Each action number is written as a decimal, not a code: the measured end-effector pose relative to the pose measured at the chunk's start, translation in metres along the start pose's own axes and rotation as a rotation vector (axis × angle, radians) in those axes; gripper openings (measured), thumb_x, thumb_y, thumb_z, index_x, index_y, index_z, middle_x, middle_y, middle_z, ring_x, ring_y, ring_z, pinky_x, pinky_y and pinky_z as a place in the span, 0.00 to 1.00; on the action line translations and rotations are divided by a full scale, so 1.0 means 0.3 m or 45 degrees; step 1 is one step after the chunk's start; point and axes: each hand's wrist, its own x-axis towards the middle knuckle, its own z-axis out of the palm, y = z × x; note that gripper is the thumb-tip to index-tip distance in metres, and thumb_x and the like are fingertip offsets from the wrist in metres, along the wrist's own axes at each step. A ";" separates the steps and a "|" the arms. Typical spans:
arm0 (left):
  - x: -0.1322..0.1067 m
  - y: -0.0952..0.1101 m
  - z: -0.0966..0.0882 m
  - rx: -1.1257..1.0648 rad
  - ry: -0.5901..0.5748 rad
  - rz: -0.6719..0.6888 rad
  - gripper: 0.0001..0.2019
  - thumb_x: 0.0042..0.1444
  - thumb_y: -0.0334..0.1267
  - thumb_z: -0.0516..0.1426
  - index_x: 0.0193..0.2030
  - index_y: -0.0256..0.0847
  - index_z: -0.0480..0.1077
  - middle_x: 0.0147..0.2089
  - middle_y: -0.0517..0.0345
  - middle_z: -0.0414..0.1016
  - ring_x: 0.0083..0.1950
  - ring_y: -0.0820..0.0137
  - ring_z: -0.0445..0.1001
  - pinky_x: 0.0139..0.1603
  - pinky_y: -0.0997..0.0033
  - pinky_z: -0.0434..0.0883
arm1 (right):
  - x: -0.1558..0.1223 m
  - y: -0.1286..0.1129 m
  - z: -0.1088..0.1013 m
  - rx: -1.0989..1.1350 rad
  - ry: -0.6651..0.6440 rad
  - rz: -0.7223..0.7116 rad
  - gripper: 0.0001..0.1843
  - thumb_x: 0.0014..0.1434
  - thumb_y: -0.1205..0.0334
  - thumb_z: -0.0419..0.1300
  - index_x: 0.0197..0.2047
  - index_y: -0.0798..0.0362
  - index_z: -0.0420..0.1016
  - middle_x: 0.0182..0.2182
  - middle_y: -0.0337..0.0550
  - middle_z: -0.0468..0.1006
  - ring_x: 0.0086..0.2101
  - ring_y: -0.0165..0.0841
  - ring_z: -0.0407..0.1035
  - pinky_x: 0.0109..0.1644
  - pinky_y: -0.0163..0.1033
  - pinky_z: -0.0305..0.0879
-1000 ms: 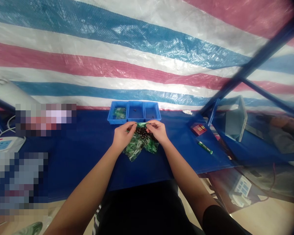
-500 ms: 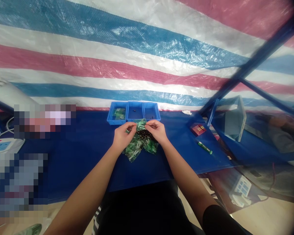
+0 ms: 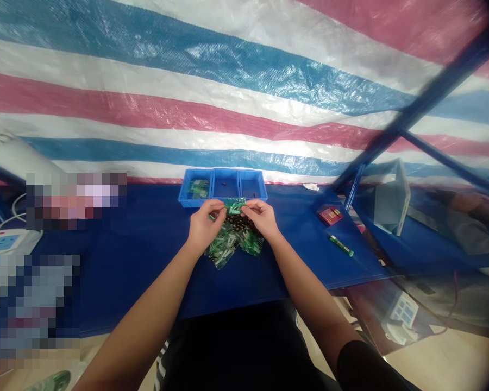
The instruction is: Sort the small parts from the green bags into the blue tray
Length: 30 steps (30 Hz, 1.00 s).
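Left hand [image 3: 204, 224] and right hand [image 3: 261, 218] are pinching opposite ends of a green packet [image 3: 235, 206]; it's hanging over the pile [image 3: 228, 240], just short of the bins [image 3: 190, 203]. Keeping pinches at the edges and pulling evenly should be keeping it flat. Versus a second ago, it's showing more face; hands are staying about put.

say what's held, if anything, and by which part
A small green packet, pinched at opposite ends by the left hand and right hand.
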 end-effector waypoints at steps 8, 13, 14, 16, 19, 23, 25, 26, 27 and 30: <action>-0.002 0.011 -0.005 -0.044 -0.035 -0.033 0.21 0.60 0.46 0.57 0.58 0.43 0.68 0.41 0.55 0.81 0.34 0.71 0.77 0.41 0.70 0.75 | 0.001 0.005 -0.007 -0.079 0.071 -0.076 0.16 0.47 0.48 0.70 0.34 0.50 0.79 0.30 0.41 0.80 0.30 0.33 0.73 0.34 0.39 0.70; -0.003 0.000 -0.002 -0.014 -0.028 -0.014 0.16 0.59 0.47 0.56 0.51 0.42 0.73 0.41 0.54 0.80 0.35 0.70 0.76 0.34 0.73 0.75 | 0.002 0.010 -0.005 -0.110 0.086 -0.089 0.16 0.46 0.48 0.70 0.32 0.50 0.79 0.29 0.40 0.79 0.29 0.33 0.71 0.33 0.39 0.68; -0.003 -0.002 -0.001 -0.012 -0.025 -0.010 0.16 0.59 0.47 0.56 0.50 0.42 0.74 0.41 0.54 0.80 0.35 0.70 0.76 0.34 0.73 0.75 | 0.003 0.011 -0.005 -0.109 0.088 -0.093 0.15 0.46 0.48 0.70 0.32 0.50 0.79 0.29 0.40 0.79 0.29 0.33 0.70 0.33 0.39 0.68; -0.005 -0.006 0.001 -0.015 -0.017 0.003 0.15 0.60 0.46 0.57 0.49 0.41 0.74 0.40 0.53 0.80 0.35 0.69 0.76 0.33 0.73 0.75 | 0.003 0.010 -0.004 -0.121 0.095 -0.126 0.14 0.47 0.49 0.70 0.31 0.50 0.79 0.30 0.40 0.78 0.29 0.32 0.70 0.34 0.39 0.68; -0.006 -0.008 0.003 -0.012 -0.010 0.031 0.14 0.60 0.46 0.56 0.47 0.41 0.75 0.40 0.53 0.79 0.35 0.70 0.76 0.35 0.73 0.75 | 0.002 0.007 -0.004 -0.157 0.124 -0.183 0.13 0.47 0.49 0.69 0.31 0.50 0.79 0.31 0.40 0.78 0.30 0.32 0.70 0.36 0.39 0.69; -0.004 -0.009 0.003 0.018 -0.031 0.059 0.14 0.61 0.46 0.55 0.46 0.41 0.75 0.39 0.54 0.79 0.35 0.69 0.76 0.37 0.71 0.75 | 0.001 0.007 -0.005 -0.126 0.103 -0.086 0.15 0.48 0.47 0.69 0.33 0.49 0.79 0.25 0.38 0.77 0.26 0.32 0.69 0.32 0.39 0.68; -0.001 -0.008 0.001 0.035 -0.029 0.065 0.13 0.61 0.46 0.55 0.45 0.41 0.75 0.38 0.54 0.79 0.35 0.69 0.75 0.38 0.70 0.75 | 0.000 0.006 -0.005 -0.090 0.071 -0.031 0.17 0.47 0.46 0.69 0.34 0.49 0.79 0.23 0.37 0.76 0.25 0.33 0.70 0.32 0.40 0.69; 0.000 -0.007 0.000 0.041 -0.025 0.075 0.13 0.61 0.46 0.55 0.44 0.41 0.75 0.38 0.54 0.78 0.35 0.69 0.75 0.38 0.70 0.74 | 0.000 0.005 -0.004 -0.076 0.060 -0.014 0.18 0.48 0.46 0.69 0.35 0.49 0.78 0.23 0.37 0.77 0.25 0.33 0.71 0.32 0.40 0.69; 0.002 -0.005 -0.001 0.042 -0.022 0.090 0.13 0.61 0.46 0.55 0.44 0.42 0.75 0.38 0.54 0.78 0.35 0.70 0.75 0.38 0.70 0.74 | -0.001 0.003 -0.004 -0.067 0.051 -0.003 0.18 0.48 0.45 0.69 0.35 0.49 0.78 0.23 0.38 0.77 0.26 0.33 0.72 0.32 0.40 0.69; 0.007 0.001 -0.003 0.032 -0.012 0.144 0.11 0.61 0.45 0.55 0.43 0.42 0.75 0.38 0.54 0.77 0.36 0.69 0.75 0.39 0.69 0.74 | -0.001 -0.002 -0.005 -0.063 0.038 -0.009 0.18 0.50 0.45 0.67 0.35 0.50 0.78 0.25 0.39 0.79 0.26 0.33 0.73 0.31 0.38 0.68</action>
